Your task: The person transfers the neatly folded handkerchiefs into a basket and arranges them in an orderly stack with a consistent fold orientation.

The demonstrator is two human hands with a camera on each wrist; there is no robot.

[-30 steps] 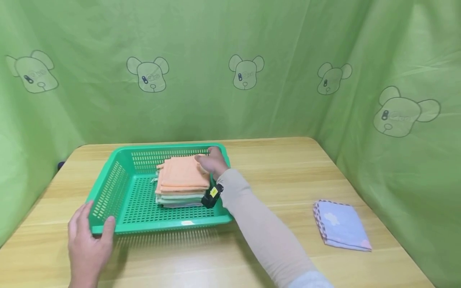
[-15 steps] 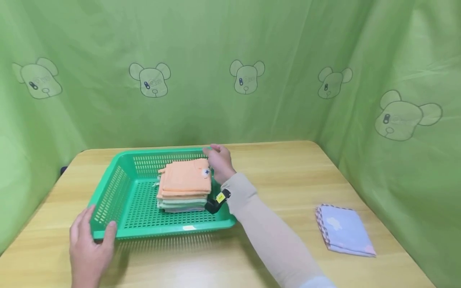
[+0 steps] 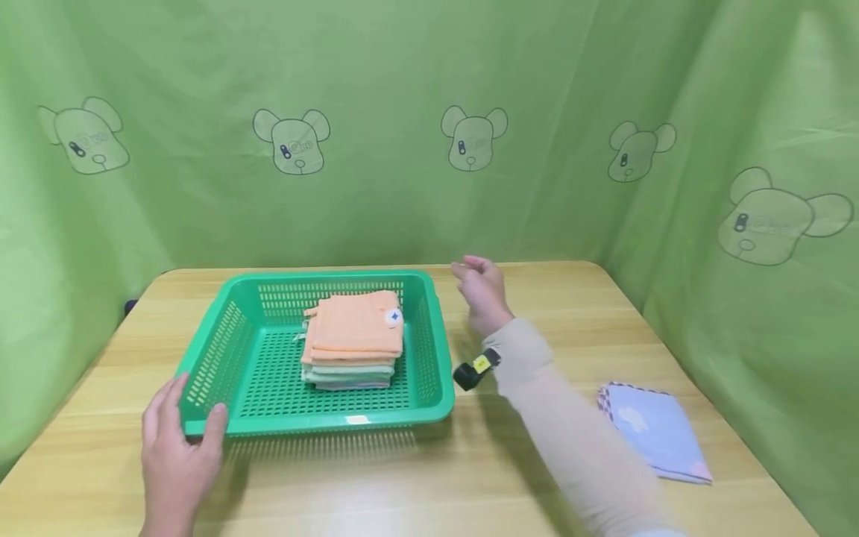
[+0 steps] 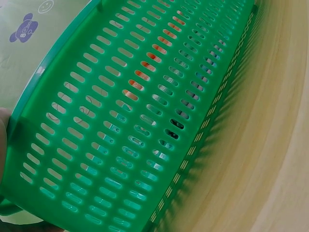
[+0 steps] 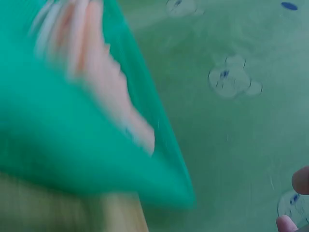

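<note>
A green slotted plastic basket (image 3: 443,335) stands on the table with a stack of folded cloths (image 3: 359,321) toward its right side. The top cloth is peach with a small white round patch; pale green ones show beneath. My left hand (image 3: 180,447) holds the basket's near left corner, thumb at the front rim and fingers along the left side. Beyond the basket's right rim, my right hand (image 3: 485,294) is in the air, fingers loosely bent and holding nothing. The right wrist view is blurred and shows two fingertips (image 5: 300,181) apart from the basket.
A folded light blue cloth (image 3: 654,429) with a checked edge lies at the table's right. The wooden table (image 3: 349,492) is enclosed behind and at the sides by a green curtain (image 3: 382,209) printed with bear heads.
My right hand has left the top cloth, passed over the basket's far right corner and moved right, outside the basket. The left hand stays at its corner; the head view has shifted slightly.
</note>
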